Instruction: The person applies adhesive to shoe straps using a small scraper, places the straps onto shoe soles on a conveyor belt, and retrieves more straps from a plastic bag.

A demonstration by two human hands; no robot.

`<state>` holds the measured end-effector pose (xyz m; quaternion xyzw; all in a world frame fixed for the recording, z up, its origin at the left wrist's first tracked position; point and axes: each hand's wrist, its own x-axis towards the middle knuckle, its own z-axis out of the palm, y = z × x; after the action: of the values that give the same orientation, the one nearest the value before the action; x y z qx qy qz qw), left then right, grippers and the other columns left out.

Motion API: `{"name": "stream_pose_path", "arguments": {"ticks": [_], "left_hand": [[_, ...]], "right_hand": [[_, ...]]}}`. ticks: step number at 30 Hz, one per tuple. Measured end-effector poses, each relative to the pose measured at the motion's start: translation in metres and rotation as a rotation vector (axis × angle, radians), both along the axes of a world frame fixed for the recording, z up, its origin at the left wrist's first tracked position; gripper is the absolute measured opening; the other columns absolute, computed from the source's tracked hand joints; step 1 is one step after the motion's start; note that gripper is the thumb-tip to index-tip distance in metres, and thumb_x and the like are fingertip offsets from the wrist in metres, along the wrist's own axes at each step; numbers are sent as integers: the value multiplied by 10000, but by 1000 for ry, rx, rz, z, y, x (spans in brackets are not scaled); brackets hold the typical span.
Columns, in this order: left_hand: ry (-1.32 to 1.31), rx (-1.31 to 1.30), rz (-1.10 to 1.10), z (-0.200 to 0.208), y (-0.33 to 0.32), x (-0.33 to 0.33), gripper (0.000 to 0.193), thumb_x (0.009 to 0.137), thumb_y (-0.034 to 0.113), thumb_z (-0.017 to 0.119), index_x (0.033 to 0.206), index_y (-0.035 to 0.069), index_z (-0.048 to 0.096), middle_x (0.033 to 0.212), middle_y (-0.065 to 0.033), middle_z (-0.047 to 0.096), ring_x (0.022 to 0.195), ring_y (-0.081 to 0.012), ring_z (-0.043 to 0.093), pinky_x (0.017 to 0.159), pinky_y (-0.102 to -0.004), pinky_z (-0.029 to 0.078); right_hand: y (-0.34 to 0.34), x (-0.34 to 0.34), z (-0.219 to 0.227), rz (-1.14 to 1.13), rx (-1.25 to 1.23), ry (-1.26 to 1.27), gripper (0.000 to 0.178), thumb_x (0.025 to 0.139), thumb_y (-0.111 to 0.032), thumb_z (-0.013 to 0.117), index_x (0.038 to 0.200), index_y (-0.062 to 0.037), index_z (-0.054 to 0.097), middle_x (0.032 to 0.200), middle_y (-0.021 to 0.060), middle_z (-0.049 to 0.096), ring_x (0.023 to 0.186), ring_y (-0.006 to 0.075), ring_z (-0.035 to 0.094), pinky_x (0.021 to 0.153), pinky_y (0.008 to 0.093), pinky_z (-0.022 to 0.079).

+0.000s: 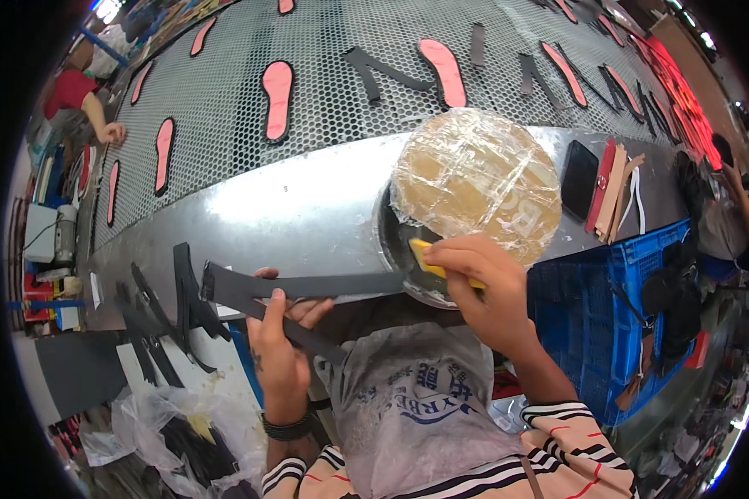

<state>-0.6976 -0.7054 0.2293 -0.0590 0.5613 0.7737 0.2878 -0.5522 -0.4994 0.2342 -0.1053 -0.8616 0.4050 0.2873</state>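
Observation:
My left hand (279,341) grips long dark grey strips (300,287) that stretch from the left toward a round metal pot (395,249). Over the pot's rim, my right hand (478,287) pinches a small yellow brush or applicator (424,258), its tip at the right end of the upper strip. A round disc wrapped in clear plastic film (474,179) lies tilted over the pot, covering most of it. Both of my forearms wear striped sleeves and come in from the lower edge.
A perforated mesh conveyor (324,75) beyond the metal ledge (291,208) carries pink shoe insoles (276,98) and dark strips. More dark strips (171,308) lie at left. A blue crate (607,308) stands at right, a black phone (578,179) behind it. Other people work at far left and right.

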Motion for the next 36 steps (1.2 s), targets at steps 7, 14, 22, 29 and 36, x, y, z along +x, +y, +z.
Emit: {"name": "stream_pose_path", "arguments": {"ticks": [7, 14, 22, 29, 36], "left_hand": [[79, 2, 175, -21, -1, 13, 295, 1053, 79, 414, 1345, 43, 389, 1194, -237, 553, 1055, -362, 683, 927, -458, 602], [125, 135, 346, -34, -11, 5, 286, 1075, 126, 395, 1352, 58, 384, 1298, -285, 538, 1232, -369, 592, 1086, -468, 499], [46, 506, 287, -34, 55, -10, 298, 1085, 157, 388, 1380, 136, 351, 1391, -312, 488, 1354, -358, 482, 1193, -463, 371], [23, 527, 331, -56, 64, -10, 282, 1087, 171, 398, 1362, 113, 386, 1419, -301, 468, 1359, -344, 478, 1188, -464, 383], [28, 471, 29, -48, 48, -93, 359, 1061, 195, 467, 1403, 94, 424, 1404, -233, 525, 1296, -354, 540, 1089, -438, 455]], "right_hand": [[-36, -11, -2, -60, -51, 149, 269, 776, 116, 646, 1013, -6, 680, 1005, 131, 701, 861, 288, 680, 769, 366, 546], [-36, -14, -3, -57, -58, 103, 215, 827, 107, 623, 1009, 1, 662, 1015, 148, 700, 918, 304, 686, 809, 370, 543], [-37, -16, -8, -13, 94, -107, 216, 819, 106, 629, 1013, 13, 654, 1026, 149, 679, 889, 320, 673, 756, 381, 540], [-51, -19, -5, -50, -46, 54, 194, 829, 122, 602, 970, 5, 665, 1008, 139, 690, 861, 255, 695, 766, 320, 545], [-43, -25, -13, -133, 0, 106, 185, 809, 119, 627, 956, 11, 652, 962, 137, 678, 841, 275, 696, 720, 332, 550]]}}
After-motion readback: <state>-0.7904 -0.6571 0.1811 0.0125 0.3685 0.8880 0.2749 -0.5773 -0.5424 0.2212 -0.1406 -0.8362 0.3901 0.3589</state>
